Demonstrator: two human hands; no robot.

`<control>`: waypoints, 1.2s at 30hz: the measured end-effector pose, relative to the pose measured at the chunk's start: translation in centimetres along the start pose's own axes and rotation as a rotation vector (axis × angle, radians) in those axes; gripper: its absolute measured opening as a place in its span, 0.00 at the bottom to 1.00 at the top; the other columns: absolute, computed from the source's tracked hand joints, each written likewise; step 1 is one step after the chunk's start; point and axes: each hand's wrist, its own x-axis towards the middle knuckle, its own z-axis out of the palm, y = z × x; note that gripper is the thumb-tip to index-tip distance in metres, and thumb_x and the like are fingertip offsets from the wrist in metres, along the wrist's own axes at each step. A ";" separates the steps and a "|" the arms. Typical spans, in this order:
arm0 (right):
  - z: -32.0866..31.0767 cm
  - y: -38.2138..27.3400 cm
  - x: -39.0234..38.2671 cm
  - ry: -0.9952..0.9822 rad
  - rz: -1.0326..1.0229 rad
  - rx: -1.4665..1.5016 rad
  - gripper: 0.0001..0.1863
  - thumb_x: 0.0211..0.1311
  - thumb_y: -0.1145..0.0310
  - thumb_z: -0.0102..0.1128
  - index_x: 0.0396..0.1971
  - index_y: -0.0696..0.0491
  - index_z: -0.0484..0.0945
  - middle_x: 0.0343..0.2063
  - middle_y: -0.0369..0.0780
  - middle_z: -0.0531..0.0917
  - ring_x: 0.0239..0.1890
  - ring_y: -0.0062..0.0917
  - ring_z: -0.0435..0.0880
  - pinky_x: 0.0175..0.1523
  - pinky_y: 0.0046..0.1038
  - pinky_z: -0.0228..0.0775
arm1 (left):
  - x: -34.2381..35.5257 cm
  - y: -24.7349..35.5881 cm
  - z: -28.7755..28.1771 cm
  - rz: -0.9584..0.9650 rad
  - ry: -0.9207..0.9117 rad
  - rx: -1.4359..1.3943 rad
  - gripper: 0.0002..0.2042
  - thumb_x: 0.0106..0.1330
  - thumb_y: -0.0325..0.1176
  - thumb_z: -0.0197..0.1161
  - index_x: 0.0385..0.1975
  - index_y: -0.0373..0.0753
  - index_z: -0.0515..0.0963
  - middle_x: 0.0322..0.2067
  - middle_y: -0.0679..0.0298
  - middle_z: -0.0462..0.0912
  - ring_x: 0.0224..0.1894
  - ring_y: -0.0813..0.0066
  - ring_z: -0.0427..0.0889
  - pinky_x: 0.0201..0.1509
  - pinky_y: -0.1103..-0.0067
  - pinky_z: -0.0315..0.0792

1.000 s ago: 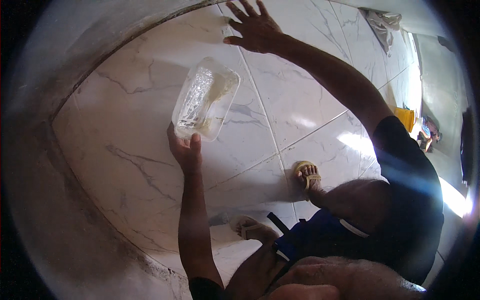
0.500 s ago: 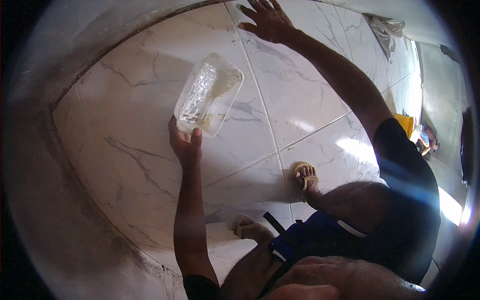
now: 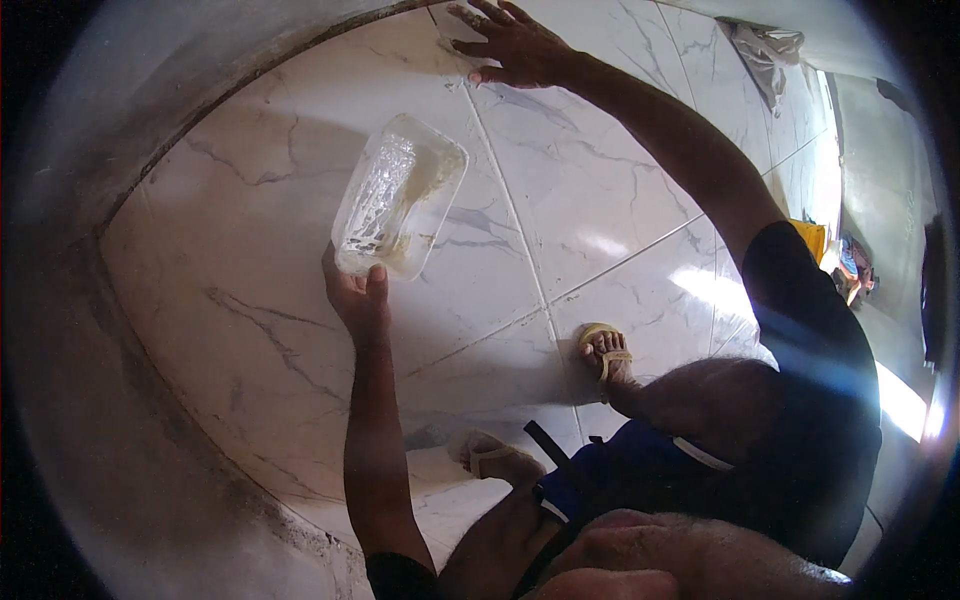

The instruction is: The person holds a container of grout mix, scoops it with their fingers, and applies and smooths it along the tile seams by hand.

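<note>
My left hand (image 3: 357, 305) grips the near end of a clear plastic tub (image 3: 440, 205), thumb over the rim. The tub is rectangular with rounded corners and tilts so that its inside shows. Wet-looking glare and cloudy, pale yellowish residue lie on its inner surface. Further off, my right hand (image 3: 515, 48) reaches out with spread fingers and holds nothing. It is over the tiled floor close to a joint; whether the palm touches the tile, I cannot tell.
White marbled floor tiles (image 3: 620, 190) spread below, with a curved-looking wall (image 3: 60, 330) along the left. A greyish plastic bag (image 3: 768, 60) lies at the far right. Beyond my right arm is a yellow item (image 3: 811, 240). My sandalled feet (image 3: 608, 355) stand near.
My left hand and the tub have shifted slightly left and nearer. The right hand has moved left and a little nearer, its fingers still spread.
</note>
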 end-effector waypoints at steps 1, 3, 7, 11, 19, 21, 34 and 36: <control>1.2 0.5 -0.6 0.029 0.028 -0.059 0.35 0.69 0.31 0.33 0.67 0.34 0.67 0.75 0.39 0.50 0.77 0.37 0.43 0.77 0.50 0.38 | 0.2 0.0 0.2 -0.005 -0.002 -0.006 0.40 0.60 0.53 0.70 0.63 0.30 0.61 0.56 0.54 0.70 0.59 0.62 0.73 0.64 0.66 0.67; 0.3 -0.5 -0.8 -0.033 0.003 -0.068 0.34 0.68 0.32 0.34 0.67 0.33 0.67 0.75 0.39 0.50 0.77 0.37 0.43 0.77 0.50 0.38 | -0.2 -0.1 -0.1 -0.020 0.013 -0.004 0.40 0.60 0.53 0.70 0.63 0.30 0.61 0.56 0.54 0.70 0.59 0.62 0.73 0.64 0.66 0.67; 0.4 -1.2 -2.0 -0.051 -0.036 -0.067 0.34 0.66 0.32 0.39 0.67 0.33 0.66 0.75 0.39 0.50 0.77 0.38 0.44 0.77 0.51 0.38 | -0.4 -0.1 -0.1 0.010 0.030 0.004 0.41 0.60 0.53 0.70 0.63 0.30 0.60 0.56 0.53 0.70 0.59 0.61 0.73 0.64 0.65 0.67; 0.8 -1.0 -3.1 -0.054 -0.094 -0.059 0.35 0.64 0.32 0.42 0.67 0.33 0.65 0.75 0.40 0.49 0.77 0.39 0.45 0.77 0.52 0.39 | 0.0 -0.4 -0.2 0.038 0.017 0.003 0.42 0.59 0.53 0.70 0.63 0.29 0.60 0.56 0.53 0.70 0.59 0.61 0.72 0.64 0.65 0.67; 1.1 -1.6 -5.9 -0.008 -0.325 0.128 0.35 0.65 0.31 0.41 0.65 0.36 0.69 0.75 0.43 0.49 0.77 0.42 0.45 0.77 0.52 0.37 | -0.1 -0.2 0.1 -0.003 0.051 -0.017 0.43 0.58 0.54 0.71 0.63 0.28 0.60 0.56 0.52 0.70 0.58 0.61 0.73 0.64 0.65 0.67; 1.4 -1.7 -6.0 0.105 -0.184 0.241 0.36 0.67 0.33 0.40 0.63 0.43 0.73 0.75 0.45 0.48 0.77 0.44 0.41 0.77 0.52 0.33 | -0.3 0.0 0.3 0.003 0.054 -0.009 0.43 0.58 0.54 0.71 0.63 0.28 0.60 0.56 0.52 0.70 0.58 0.61 0.73 0.64 0.66 0.67; 1.9 -1.7 0.8 0.061 0.052 0.078 0.39 0.67 0.29 0.28 0.68 0.35 0.67 0.75 0.43 0.47 0.77 0.43 0.37 0.77 0.52 0.33 | -0.3 0.0 0.2 0.016 0.060 -0.017 0.44 0.58 0.58 0.70 0.62 0.28 0.60 0.55 0.53 0.70 0.58 0.61 0.72 0.64 0.66 0.66; 1.7 -1.5 0.4 -0.030 -0.050 0.027 0.39 0.65 0.27 0.28 0.67 0.33 0.67 0.75 0.42 0.47 0.78 0.42 0.37 0.77 0.54 0.30 | -0.2 0.0 0.2 0.011 0.054 -0.008 0.45 0.58 0.59 0.70 0.62 0.28 0.60 0.55 0.53 0.70 0.58 0.61 0.72 0.64 0.66 0.66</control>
